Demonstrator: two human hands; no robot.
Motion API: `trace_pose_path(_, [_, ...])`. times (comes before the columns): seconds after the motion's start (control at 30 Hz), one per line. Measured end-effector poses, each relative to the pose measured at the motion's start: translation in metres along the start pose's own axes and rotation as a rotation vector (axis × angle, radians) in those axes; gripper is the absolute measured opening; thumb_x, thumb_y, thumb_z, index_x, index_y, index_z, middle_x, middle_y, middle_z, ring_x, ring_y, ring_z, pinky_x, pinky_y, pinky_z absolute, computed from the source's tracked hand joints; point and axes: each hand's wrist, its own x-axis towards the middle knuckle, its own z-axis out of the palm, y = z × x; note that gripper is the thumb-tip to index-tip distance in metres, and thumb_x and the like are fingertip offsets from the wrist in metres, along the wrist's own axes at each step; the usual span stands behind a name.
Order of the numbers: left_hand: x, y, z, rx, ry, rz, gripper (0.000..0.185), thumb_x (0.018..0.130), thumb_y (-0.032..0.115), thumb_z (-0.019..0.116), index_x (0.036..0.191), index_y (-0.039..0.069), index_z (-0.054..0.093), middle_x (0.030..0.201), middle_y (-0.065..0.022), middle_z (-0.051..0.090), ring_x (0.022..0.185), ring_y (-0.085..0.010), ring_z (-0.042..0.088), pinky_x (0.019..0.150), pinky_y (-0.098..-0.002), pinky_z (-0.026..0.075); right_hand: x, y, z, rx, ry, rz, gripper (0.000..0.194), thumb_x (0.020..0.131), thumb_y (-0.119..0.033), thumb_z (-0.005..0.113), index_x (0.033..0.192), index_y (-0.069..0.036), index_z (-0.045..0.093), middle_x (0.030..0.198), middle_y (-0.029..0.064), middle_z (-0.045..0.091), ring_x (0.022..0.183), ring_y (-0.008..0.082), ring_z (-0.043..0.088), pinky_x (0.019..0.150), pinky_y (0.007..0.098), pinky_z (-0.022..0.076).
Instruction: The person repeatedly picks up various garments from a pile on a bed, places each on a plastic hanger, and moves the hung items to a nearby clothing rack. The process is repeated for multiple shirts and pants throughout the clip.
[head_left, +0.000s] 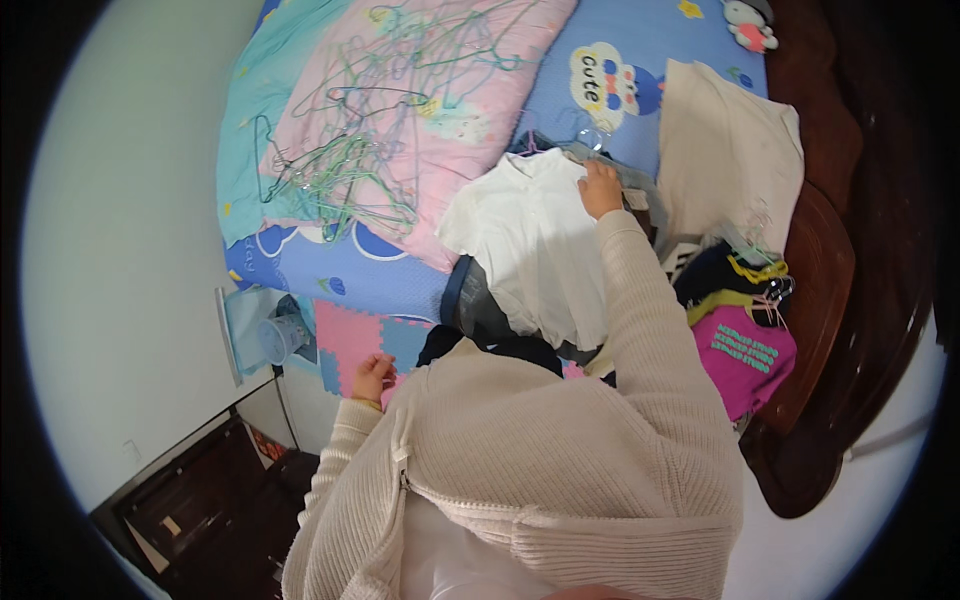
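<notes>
A white short-sleeved shirt (544, 232) lies on a purple hanger (532, 144) at the near edge of the bed, on top of darker garments (487, 300). My right hand (601, 189) rests on the shirt's right shoulder, fingers bent; whether it grips the cloth cannot be told. Low at my left side, my left hand (374, 377) hangs above the foam floor mat, fingers loosely curled, with no object visible in it. Tangled wire hangers (352, 180) are heaped on the pink quilt (457, 225).
At the right, a beige garment (720, 142) lies near the dark wooden headboard (817, 262). Hung clothes, including a magenta top (742, 352), are bunched below it. A plush toy (746, 28) sits at the far corner. A plastic bin (283, 339) stands left of the foam mat (349, 334).
</notes>
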Motion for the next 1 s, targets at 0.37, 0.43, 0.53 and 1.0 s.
trace_pose_path(0.37, [0.005,-0.001,0.005,0.172,-0.117,0.037,0.023,0.089,0.029,0.059,0.093,0.006,0.062,0.075,-0.0015,0.060,0.068,-0.0119,0.056,0.063,-0.0267,0.046,0.002,-0.044,-0.022,-0.233,0.134,-0.084,0.017,0.078,-0.016,0.064,0.095,-0.013,0.064,0.101,0.0063,0.059,0.103,0.0282,0.051,0.084,0.0448,0.0394])
trace_pose_path(0.43, [0.015,0.010,0.010,0.276,-0.159,0.112,0.023,0.089,0.028,0.059,0.092,0.006,0.062,0.075,-0.0013,0.059,0.067,-0.0116,0.055,0.063,-0.0264,0.046,-0.011,-0.051,-0.046,0.104,0.080,-0.125,0.017,0.079,-0.014,0.063,0.096,-0.010,0.063,0.097,0.0080,0.060,0.097,0.0275,0.056,0.081,0.0407,0.0430])
trace_pose_path(0.53, [0.030,0.034,0.030,0.406,-0.252,0.343,0.021,0.090,0.028,0.060,0.092,0.006,0.060,0.074,0.0009,0.056,0.065,-0.0080,0.049,0.060,-0.0244,0.042,-0.046,-0.078,-0.084,0.374,0.014,-0.122,0.015,0.082,-0.012,0.060,0.097,-0.006,0.060,0.094,0.0108,0.062,0.088,0.0276,0.060,0.075,0.0350,0.0467])
trace_pose_path(1.0, [-0.086,0.171,0.096,0.431,0.046,1.983,0.041,0.071,0.006,0.066,0.111,0.006,0.055,0.098,-0.0121,0.053,0.083,-0.0288,0.051,0.072,-0.0363,0.043,-0.212,-0.244,-0.238,0.839,0.209,-0.082,0.010,0.085,0.003,0.057,0.095,0.000,0.055,0.076,-0.0009,0.047,0.066,0.0051,0.040,0.058,0.0202,0.0341])
